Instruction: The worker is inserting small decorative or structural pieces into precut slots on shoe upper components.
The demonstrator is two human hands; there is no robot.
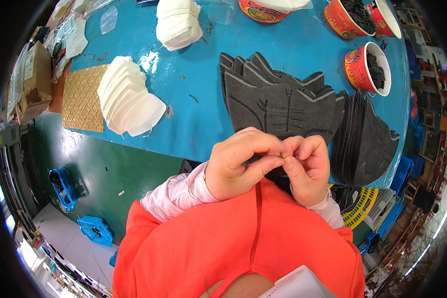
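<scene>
My left hand [242, 161] and my right hand [309, 169] meet in front of my chest, thumbs and forefingers pinched together at the tips. Something tiny sits between them, too small to name. Just beyond my fingers lies a fanned stack of dark grey felt-like cut pieces [288, 107], with jagged upper edges and black stitched lines. To its right, a second stack of the same dark pieces [355, 139] leans on edge at the table's side.
Curved white pads [129, 99] overlap a gold patterned sheet [82, 99]; another white pile [178, 22] sits farther back. Red paper tubs [355, 69] with black scraps stand at right on the blue table [184, 99]. Blue baskets [95, 229] rest on the floor, left.
</scene>
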